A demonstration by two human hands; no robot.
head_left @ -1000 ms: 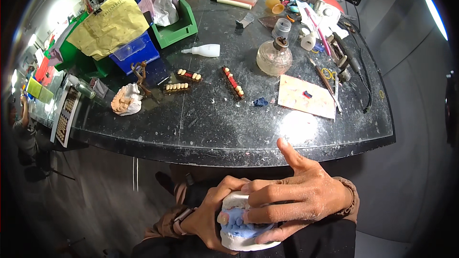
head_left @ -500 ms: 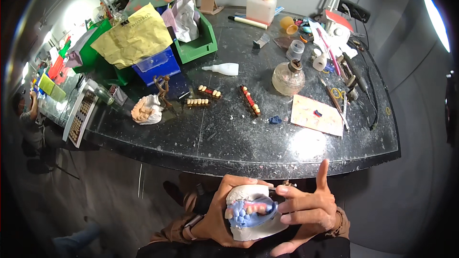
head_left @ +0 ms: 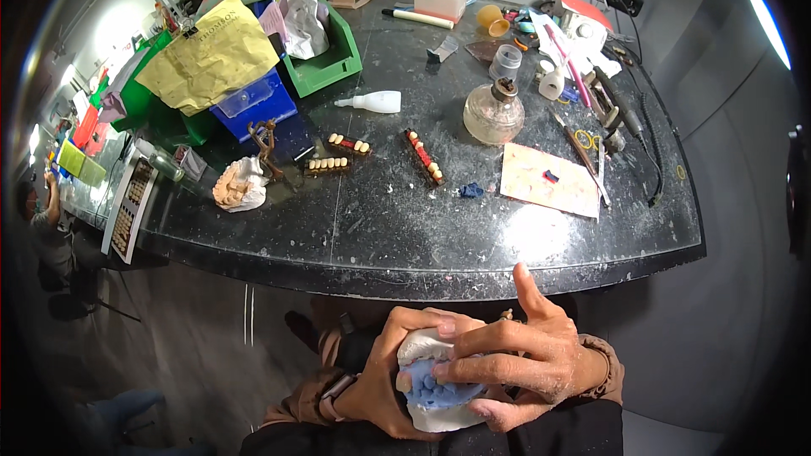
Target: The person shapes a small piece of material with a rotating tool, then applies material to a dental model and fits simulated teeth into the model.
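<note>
Low in front of my body, a white plaster dental model (head_left: 456,418) carries a blue wax base (head_left: 427,393) with tooth shapes along it. My left hand (head_left: 378,384) grips the model from its left side, fingers wrapped round the far edge. Over the top reaches my right hand (head_left: 536,359), its middle and ring fingertips laid on the blue wax and teeth. The right index finger points up and away, and the thumb lies near the model's close right side. These fingers are spread and cover most of the tooth row.
Ahead is a dark workbench (head_left: 372,241) with tooth strips (head_left: 422,159), a second dental model (head_left: 241,186), a glass spirit burner (head_left: 494,114), a stained paper pad (head_left: 549,181), a white squeeze bottle (head_left: 376,101) and a green bin (head_left: 325,72). Another person sits far left.
My right hand has moved left, from beside the model's right edge to on top of it, covering the teeth. The left hand keeps its hold. The view has shifted slightly.
</note>
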